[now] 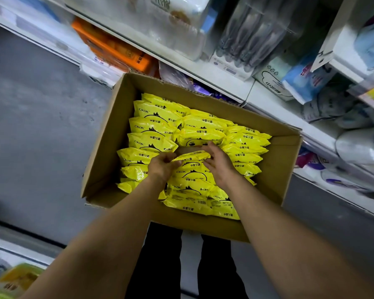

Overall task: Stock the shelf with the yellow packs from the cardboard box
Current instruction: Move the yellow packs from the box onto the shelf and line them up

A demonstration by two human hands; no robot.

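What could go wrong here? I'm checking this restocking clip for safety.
Both hands, left hand and right hand, pinch one yellow pack by its thin top edge, so it may slip or tear. The packs around it are jammed tight and could be dragged up too. The cardboard box sits on the floor beside the shelf, a likely trip hazard.

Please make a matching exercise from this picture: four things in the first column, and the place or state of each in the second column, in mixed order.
Things:
1. left hand
2. right hand
3. orange pack
4. cardboard box

Places or states:
A. on the white shelf, beyond the box's far left corner
B. grips the right end of the raised yellow pack
C. open, on the grey floor, filled with yellow packs
D. grips the left end of the raised yellow pack

Pairs: 1-D, 2-B, 3-A, 4-C
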